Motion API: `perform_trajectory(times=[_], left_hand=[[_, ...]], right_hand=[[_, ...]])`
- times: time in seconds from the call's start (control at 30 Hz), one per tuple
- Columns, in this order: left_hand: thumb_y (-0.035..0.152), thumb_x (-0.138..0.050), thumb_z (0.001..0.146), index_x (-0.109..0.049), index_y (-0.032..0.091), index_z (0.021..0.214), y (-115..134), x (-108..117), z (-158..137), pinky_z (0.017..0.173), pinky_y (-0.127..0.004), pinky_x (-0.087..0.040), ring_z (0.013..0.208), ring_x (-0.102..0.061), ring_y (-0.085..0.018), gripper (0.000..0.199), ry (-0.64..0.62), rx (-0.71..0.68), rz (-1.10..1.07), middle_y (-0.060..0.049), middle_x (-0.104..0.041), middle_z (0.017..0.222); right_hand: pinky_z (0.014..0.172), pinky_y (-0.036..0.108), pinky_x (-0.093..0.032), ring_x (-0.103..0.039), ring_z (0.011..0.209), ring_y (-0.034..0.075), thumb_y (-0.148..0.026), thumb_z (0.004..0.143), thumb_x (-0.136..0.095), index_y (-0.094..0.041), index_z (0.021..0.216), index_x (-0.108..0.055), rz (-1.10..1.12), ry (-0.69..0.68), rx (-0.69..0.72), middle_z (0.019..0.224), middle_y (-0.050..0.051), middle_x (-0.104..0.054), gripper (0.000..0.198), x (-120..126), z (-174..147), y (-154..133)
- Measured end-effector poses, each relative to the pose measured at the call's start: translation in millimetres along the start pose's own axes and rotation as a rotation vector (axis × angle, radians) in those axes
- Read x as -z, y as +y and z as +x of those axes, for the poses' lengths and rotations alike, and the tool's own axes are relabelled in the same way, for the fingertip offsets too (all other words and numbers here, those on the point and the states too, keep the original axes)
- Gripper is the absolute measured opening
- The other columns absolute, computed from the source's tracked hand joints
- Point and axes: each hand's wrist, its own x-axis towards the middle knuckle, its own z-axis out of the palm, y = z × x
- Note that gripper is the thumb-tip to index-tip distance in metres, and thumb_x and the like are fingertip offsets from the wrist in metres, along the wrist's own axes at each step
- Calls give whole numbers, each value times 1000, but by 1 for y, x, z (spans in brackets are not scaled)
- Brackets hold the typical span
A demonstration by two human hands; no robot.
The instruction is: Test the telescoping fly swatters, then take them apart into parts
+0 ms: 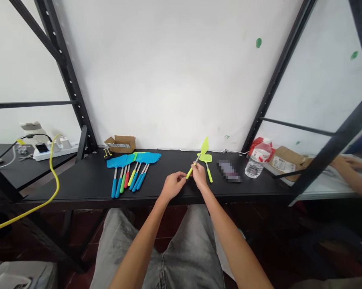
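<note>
Both my hands hold one yellow-green fly swatter [203, 147] above the black table [87, 184]. My left hand [174, 185] pinches the end of its yellow handle. My right hand [199, 175] grips the metal shaft a little higher, and the head points up and to the right. A second yellow-green swatter [207, 160] lies flat on the table just behind my right hand. A row of several swatters [132, 164] with blue heads and blue, green and red handles lies to the left.
A small open cardboard box [120, 143] stands at the back left. A water bottle [255, 162], a red bag and a brown box [286, 162] sit at the right. Another person's arm [353, 176] rests far right. A yellow cable [53, 172] and power strip are at left.
</note>
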Motion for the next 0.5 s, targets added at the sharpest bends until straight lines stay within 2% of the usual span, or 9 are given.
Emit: perform_trajectory(times=[0.07, 0.17, 0.33, 0.5], left_hand=[[26, -50, 83, -73, 19, 94, 0, 0, 0, 64, -24, -41, 66, -61, -15, 26, -8, 2, -1, -1, -69, 73], [26, -49, 83, -74, 19, 91, 0, 0, -1, 64, -25, -42, 66, -61, -15, 27, -12, 13, -8, -1, -69, 72], [26, -49, 82, -74, 18, 89, 1, -1, -2, 63, -24, -41, 63, -60, -15, 27, -16, 14, -21, -1, -68, 68], [25, -49, 82, -74, 17, 88, 2, 0, -3, 61, -24, -40, 62, -58, -14, 27, -13, 1, -21, 0, -67, 67]], right_hand=[[63, 27, -42, -58, 66, 19, -34, 87, -41, -19, 82, -61, -291, 23, 28, 66, 2, -59, 26, 10, 4, 0], [70, 28, -41, -62, 76, 22, -29, 88, -41, -18, 82, -64, -546, 30, 20, 76, 7, -66, 26, 18, 7, -5], [78, 30, -42, -66, 92, 25, -26, 90, -46, -17, 96, -71, -724, 23, -68, 94, 14, -71, 28, 17, 6, -11], [83, 34, -45, -66, 98, 27, -24, 88, -51, -20, 107, -72, -831, 39, -97, 106, 14, -69, 28, 18, 3, -13]])
